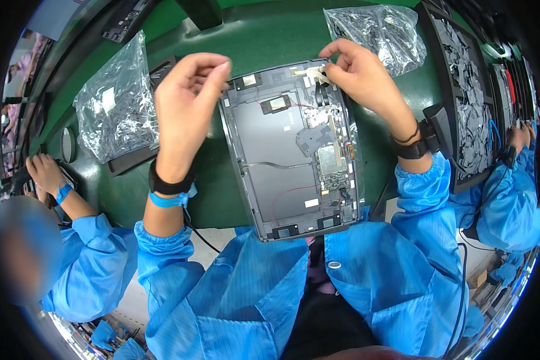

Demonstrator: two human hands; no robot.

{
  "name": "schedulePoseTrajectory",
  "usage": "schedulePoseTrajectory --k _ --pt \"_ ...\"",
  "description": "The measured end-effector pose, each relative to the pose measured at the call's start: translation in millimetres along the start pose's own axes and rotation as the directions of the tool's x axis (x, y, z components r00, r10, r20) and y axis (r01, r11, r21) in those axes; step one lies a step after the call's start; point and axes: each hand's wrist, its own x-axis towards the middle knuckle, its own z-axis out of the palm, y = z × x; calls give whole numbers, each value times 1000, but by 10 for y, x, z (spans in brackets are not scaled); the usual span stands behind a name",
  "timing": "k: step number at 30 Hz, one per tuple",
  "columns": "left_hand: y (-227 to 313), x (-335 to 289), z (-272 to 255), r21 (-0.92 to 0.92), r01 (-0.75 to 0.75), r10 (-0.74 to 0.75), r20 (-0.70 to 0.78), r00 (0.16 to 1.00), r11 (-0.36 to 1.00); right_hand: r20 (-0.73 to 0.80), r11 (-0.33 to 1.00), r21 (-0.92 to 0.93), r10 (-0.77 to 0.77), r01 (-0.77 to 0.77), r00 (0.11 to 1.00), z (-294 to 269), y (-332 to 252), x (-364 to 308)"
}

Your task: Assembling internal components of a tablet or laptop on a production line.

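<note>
An opened tablet shell point(270, 198) lies on the green table in front of me. It is dark grey, with a circuit board point(330, 162), thin cables and small black speaker parts inside. My left hand point(189, 108) is at its upper left corner, thumb and fingers drawn together; whatever they may pinch is too small to make out. At the upper right corner, my right hand point(363, 75) has its thumb and fingers bent in, with a cream-coloured strip point(309, 72) next to the thumb. The fingers hide whether that strip is held. Both wrists wear black bands.
Clear plastic bags of small dark parts lie at left point(120, 114) and upper right point(378, 33). A black tray point(471, 102) full of dark pieces stands at right. People in blue smocks work on both sides, one person's hand point(45, 174) at left. Cords run from my wrists.
</note>
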Motion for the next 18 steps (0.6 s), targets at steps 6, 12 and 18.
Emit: schedulePoseTrajectory --k 6,12,18 --pt "-5 -62 239 -109 -54 60 57 997 993 -126 953 -277 -162 122 979 141 -8 -57" --pt "-45 -183 284 -66 -50 58 130 990 997 -120 932 -327 -205 156 971 125 -44 -20" --pt "184 -72 238 -587 363 -123 408 905 724 -330 956 -232 -249 178 910 64 -141 -102"
